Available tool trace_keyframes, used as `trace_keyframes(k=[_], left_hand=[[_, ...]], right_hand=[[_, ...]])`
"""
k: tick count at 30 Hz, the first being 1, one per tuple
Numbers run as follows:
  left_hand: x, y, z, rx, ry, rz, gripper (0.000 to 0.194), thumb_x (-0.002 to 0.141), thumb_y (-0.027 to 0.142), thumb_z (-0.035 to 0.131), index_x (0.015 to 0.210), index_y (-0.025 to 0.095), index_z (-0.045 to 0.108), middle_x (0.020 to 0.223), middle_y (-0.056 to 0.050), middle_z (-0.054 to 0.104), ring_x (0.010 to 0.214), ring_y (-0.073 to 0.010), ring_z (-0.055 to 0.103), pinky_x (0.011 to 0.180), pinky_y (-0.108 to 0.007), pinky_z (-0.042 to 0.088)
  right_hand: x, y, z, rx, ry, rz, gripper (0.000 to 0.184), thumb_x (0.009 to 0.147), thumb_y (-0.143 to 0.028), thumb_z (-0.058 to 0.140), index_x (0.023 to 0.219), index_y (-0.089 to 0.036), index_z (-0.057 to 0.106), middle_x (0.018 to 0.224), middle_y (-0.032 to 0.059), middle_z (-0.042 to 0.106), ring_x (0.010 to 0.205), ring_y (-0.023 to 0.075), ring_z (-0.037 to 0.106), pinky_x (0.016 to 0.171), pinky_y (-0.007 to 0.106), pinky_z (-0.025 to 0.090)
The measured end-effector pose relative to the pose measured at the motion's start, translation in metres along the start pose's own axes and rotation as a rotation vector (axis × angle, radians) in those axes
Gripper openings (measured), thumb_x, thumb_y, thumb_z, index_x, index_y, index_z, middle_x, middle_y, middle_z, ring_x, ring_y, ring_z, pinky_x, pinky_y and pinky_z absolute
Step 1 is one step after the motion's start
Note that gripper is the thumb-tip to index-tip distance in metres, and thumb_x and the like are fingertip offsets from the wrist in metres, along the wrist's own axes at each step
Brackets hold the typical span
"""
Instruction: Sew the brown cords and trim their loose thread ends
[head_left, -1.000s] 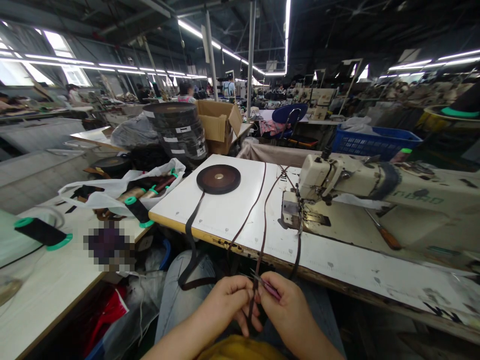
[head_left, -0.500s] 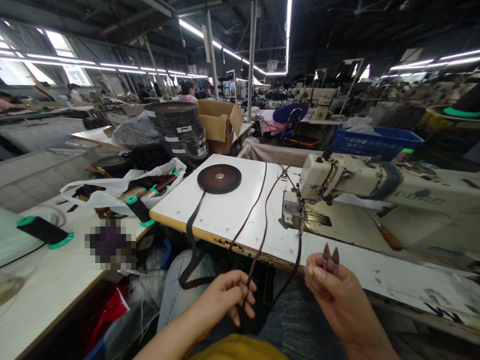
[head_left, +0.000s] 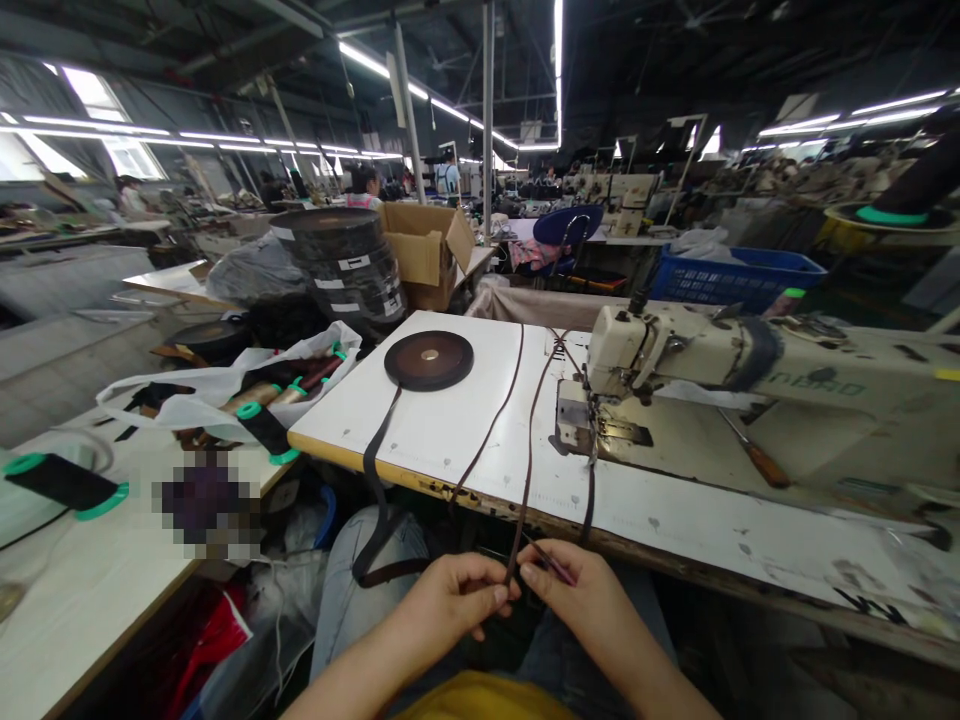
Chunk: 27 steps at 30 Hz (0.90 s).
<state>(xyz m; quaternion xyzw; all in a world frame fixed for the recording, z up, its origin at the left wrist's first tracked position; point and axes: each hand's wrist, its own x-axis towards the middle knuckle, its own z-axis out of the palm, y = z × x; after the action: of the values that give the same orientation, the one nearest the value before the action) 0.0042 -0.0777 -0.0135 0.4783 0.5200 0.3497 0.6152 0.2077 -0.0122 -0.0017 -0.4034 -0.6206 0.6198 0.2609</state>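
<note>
The left hand (head_left: pixel 459 594) pinches the strip (head_left: pixel 528 470) and the right hand (head_left: pixel 579 588) grasps the snips (head_left: pixel 559 570), best worked with the strip taut.

We see fluorescent tubes (head_left: pixel 559 80) glaring at 12 o'clock and windows (head_left: pixel 91 92) blown out white at 10, yet the ceiling (head_left: pixel 637 60) looks murky at 1. Light lays a pale sheen on our white tabletop (head_left: pixel 427 430), with deep shadow under it toward 6. Our wide lens stretches the thread cone (head_left: pixel 56 482) between 8 and 9, the far background (head_left: pixel 840 165) at 2 is soft, and pixelation masks a patch (head_left: pixel 206 500) at 8.
</note>
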Motion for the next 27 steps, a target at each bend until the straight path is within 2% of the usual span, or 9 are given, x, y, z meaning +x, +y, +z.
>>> trace_keyframes(k=[3,4,6,9,11,14,18,22,27], left_hand=[[-0.002,-0.001,-0.003,0.134,-0.031,0.106,0.019,0.085,0.032,0.071,0.094,0.018,0.082,0.103,-0.009,0.075,0.1,-0.0227,0.068,0.086,-0.031,0.052],[-0.001,-0.002,-0.003,0.122,-0.011,0.123,0.018,0.083,0.028,0.073,0.096,0.019,0.082,0.106,-0.008,0.075,0.105,-0.0236,0.067,0.094,-0.033,0.05],[0.0,-0.002,-0.003,0.017,0.052,0.104,0.028,0.08,0.028,0.077,0.107,0.02,0.08,0.111,-0.008,0.075,0.11,-0.0254,0.066,0.101,-0.036,0.048],[0.004,0.0,0.001,-0.162,0.101,0.047,0.041,0.082,0.043,0.08,0.115,0.018,0.077,0.111,-0.01,0.076,0.103,-0.0249,0.068,0.095,-0.036,0.05],[0.007,0.001,0.004,-0.261,0.105,0.043,0.044,0.08,0.049,0.084,0.108,0.015,0.078,0.104,-0.011,0.077,0.094,-0.0228,0.069,0.089,-0.033,0.05],[0.012,0.001,0.007,-0.377,0.149,0.056,0.047,0.07,0.048,0.093,0.097,0.013,0.078,0.091,-0.009,0.076,0.083,-0.0189,0.068,0.08,-0.029,0.05],[0.013,-0.001,0.005,-0.322,0.146,0.042,0.048,0.069,0.051,0.092,0.095,0.013,0.078,0.087,-0.007,0.074,0.074,-0.0151,0.065,0.072,-0.027,0.05],[0.011,-0.001,0.003,-0.283,0.153,0.007,0.05,0.07,0.055,0.089,0.095,0.013,0.077,0.081,-0.005,0.072,0.07,-0.0139,0.063,0.067,-0.026,0.049],[0.009,0.0,0.007,-0.214,0.146,-0.015,0.047,0.072,0.056,0.084,0.088,0.013,0.074,0.07,-0.002,0.067,0.063,-0.0136,0.061,0.062,-0.026,0.048]], right_hand=[[0.001,0.013,0.009,0.061,0.022,0.014,0.04,0.082,-0.057,0.074,0.087,-0.017,0.068,0.072,0.0001,0.061,0.07,0.0177,0.054,0.067,0.029,0.04],[0.001,0.017,0.01,0.058,0.037,0.018,0.038,0.082,-0.055,0.074,0.085,-0.017,0.066,0.069,-0.0016,0.057,0.067,0.0157,0.049,0.064,0.027,0.036],[0.001,0.021,0.014,0.042,0.053,0.024,0.036,0.08,-0.052,0.074,0.079,-0.017,0.065,0.066,-0.0038,0.05,0.064,0.0134,0.041,0.062,0.027,0.03],[0.001,0.021,0.02,0.023,0.057,0.036,0.038,0.076,-0.053,0.073,0.072,-0.017,0.063,0.062,-0.0047,0.044,0.062,0.0127,0.035,0.06,0.027,0.027],[0.0,0.019,0.025,0.005,0.062,0.048,0.037,0.073,-0.054,0.072,0.068,-0.018,0.062,0.06,-0.0047,0.042,0.061,0.0128,0.034,0.059,0.027,0.026],[-0.002,0.014,0.028,-0.035,0.063,0.057,0.033,0.07,-0.049,0.07,0.065,-0.019,0.059,0.061,-0.0035,0.046,0.062,0.0138,0.038,0.059,0.027,0.028],[-0.003,0.01,0.023,-0.079,0.084,0.057,0.029,0.07,-0.045,0.07,0.064,-0.019,0.06,0.064,-0.0013,0.051,0.066,0.016,0.044,0.06,0.028,0.031],[0.003,0.012,0.015,-0.063,0.16,0.039,0.035,0.076,-0.053,0.066,0.08,-0.019,0.068,0.07,-0.0003,0.053,0.068,0.0172,0.045,0.063,0.029,0.034],[0.008,0.012,0.018,-0.022,0.176,0.028,0.038,0.072,-0.056,0.071,0.08,-0.019,0.069,0.061,-0.0044,0.043,0.059,0.0144,0.036,0.058,0.029,0.029]])
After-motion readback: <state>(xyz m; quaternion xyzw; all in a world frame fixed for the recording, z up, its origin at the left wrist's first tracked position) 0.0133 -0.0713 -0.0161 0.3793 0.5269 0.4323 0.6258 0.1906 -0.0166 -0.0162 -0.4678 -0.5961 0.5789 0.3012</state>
